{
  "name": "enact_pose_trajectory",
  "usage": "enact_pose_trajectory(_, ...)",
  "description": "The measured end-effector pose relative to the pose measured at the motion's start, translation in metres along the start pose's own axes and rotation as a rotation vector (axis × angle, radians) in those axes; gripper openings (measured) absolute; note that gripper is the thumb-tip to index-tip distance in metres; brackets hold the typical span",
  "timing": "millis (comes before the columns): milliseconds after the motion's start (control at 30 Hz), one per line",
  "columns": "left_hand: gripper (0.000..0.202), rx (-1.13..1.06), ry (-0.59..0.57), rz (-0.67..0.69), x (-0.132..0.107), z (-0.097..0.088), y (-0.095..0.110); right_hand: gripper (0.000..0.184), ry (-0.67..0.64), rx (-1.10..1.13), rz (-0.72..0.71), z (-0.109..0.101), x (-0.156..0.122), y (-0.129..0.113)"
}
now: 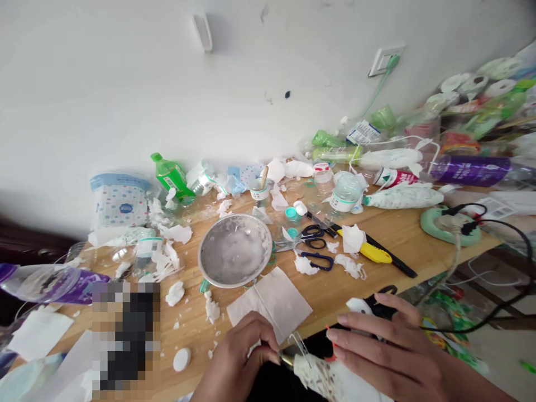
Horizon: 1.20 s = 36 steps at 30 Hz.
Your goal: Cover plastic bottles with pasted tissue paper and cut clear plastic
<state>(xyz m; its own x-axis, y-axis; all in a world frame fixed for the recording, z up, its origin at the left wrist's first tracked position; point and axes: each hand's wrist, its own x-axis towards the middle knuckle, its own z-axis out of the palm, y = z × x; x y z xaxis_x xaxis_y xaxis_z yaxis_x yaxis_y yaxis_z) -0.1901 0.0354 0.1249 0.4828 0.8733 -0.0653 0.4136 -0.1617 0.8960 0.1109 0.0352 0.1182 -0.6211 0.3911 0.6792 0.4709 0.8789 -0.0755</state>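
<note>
My left hand is closed in a pinch at the bottom middle; what lies between its fingertips I cannot make out. Right beside those fingertips are a shiny metal tip and a thin bent wire. They sit at the near end of a white, speckled paper-wrapped object. Across that object lies my right hand, fingers long and close together, its thumb hidden. An orange-red piece shows under its fingertips. Past the knuckles is a white-and-black item, partly covered.
On the wooden table stand a metal bowl with whitish contents, a square of paper, scissors and a yellow utility knife. Plastic bottles and torn tissue lie around. A green power strip trails cords at the right edge.
</note>
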Motion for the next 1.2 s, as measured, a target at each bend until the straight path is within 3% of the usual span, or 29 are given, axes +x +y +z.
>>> enact_pose_trajectory(200, 0.014, 0.018, 0.178, 0.172, 0.000, 0.005, -0.001, 0.023, 0.073, 0.008, 0.072, 0.003, 0.001, -0.002)
enact_pose_trajectory(333, 0.018, 0.018, 0.219, 0.230, 0.000, 0.007, -0.003, 0.022, 0.082, 0.052, 0.116, 0.002, 0.001, -0.001)
enact_pose_trajectory(633, 0.018, 0.138, 0.315, 0.501, -0.001, 0.009, -0.006, 0.022, 0.045, 0.239, 0.274, 0.002, 0.000, 0.001)
enact_pose_trajectory(800, 0.019, 0.245, 0.372, 0.573, -0.006, 0.012, -0.009, 0.025, -0.159, 0.540, 0.568, 0.001, -0.012, -0.005)
enact_pose_trajectory(900, 0.021, 0.312, 0.458, 0.627, -0.001, 0.015, -0.003, 0.024, -0.245, 0.775, 0.842, 0.000, -0.014, -0.018)
enact_pose_trajectory(1067, 0.024, 0.431, 0.687, 0.703, 0.013, 0.024, 0.009, 0.041, -0.068, 1.140, 1.411, 0.012, -0.013, -0.044)
enact_pose_trajectory(1200, 0.018, 0.553, 0.746, 0.715, 0.009, 0.030, 0.009, 0.049, 0.012, 1.519, 1.450, 0.028, -0.021, -0.054)
